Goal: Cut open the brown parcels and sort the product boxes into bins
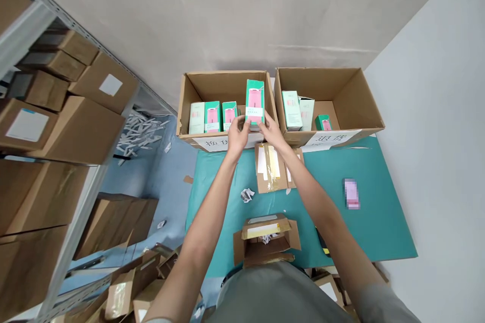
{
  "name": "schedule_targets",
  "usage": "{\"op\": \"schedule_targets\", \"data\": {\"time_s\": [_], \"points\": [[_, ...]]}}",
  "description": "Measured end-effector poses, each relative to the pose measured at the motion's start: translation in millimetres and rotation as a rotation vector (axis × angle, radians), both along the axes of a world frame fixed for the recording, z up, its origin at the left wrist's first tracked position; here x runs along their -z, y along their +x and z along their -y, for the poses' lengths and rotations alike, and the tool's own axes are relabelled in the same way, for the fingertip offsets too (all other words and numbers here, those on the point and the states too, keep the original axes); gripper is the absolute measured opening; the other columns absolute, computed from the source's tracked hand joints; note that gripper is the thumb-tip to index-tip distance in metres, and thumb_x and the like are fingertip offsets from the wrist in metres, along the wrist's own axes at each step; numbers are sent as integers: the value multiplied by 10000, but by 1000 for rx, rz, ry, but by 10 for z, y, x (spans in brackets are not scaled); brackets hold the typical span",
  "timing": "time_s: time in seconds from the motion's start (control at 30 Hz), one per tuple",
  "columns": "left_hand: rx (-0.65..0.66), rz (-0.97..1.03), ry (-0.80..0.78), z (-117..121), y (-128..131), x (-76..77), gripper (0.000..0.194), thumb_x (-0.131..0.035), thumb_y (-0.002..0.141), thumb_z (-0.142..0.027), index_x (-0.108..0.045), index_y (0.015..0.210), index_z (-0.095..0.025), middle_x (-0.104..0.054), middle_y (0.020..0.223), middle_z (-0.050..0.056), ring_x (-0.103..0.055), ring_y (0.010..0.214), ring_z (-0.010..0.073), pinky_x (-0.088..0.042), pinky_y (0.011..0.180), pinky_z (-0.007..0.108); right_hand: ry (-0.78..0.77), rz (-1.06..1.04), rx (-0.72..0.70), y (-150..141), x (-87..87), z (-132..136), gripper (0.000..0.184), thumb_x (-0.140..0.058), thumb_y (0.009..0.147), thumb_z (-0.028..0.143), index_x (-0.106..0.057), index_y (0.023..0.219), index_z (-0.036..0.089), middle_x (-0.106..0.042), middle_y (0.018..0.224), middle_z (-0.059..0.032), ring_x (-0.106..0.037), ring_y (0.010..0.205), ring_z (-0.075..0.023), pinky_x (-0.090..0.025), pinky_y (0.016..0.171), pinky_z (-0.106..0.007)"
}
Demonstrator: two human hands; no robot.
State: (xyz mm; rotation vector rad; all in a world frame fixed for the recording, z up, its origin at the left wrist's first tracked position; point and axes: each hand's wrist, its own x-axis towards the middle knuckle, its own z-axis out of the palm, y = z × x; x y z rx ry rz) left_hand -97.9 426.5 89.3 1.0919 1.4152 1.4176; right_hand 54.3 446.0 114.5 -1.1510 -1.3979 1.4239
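Both my hands hold one upright green and pink product box [255, 97] by its lower end, above the front edge of the left cardboard carton [184, 98]. My left hand [238, 133] pinches its left side and my right hand [268, 130] its right side. Three similar green boxes [212, 116] stand in a row inside that carton. The right cardboard carton [359, 96] holds three more green boxes [292, 109]. Both cartons carry white paper labels on their front flaps.
A green mat [364, 227] covers the table. On it lie a flattened taped cardboard piece [271, 167], a small open shipping box [265, 239], a crumpled paper scrap [247, 195] and a pink object [351, 193]. Shelves of brown cartons [56, 126] stand at the left, more boxes on the floor.
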Motion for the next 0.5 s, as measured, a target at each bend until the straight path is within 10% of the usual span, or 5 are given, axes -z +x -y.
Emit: {"op": "schedule_targets", "data": {"time_s": [0.27, 0.5], "points": [[-48, -252, -106, -368, -158, 301, 302, -771, 934, -360, -754, 1172, -176, -777, 1305, 211, -691, 1322, 396, -453, 1243, 591, -20, 292, -71, -135, 433, -511, 618, -645, 1059, 462, -600, 1628, 223, -717, 1523, -106, -744, 1295, -315, -641, 1129, -582], [2, -436, 22, 254, -242, 292, 159, -704, 930, -305, -786, 1022, -205, -777, 1262, 216, -482, 1563, 455, -216, 1377, 676, 142, 806, -187, -101, 478, -225, 466, -449, 1068, 188, -754, 1413, 120, -741, 1501, -195, -596, 1545, -377, -404, 1350, -585]]}}
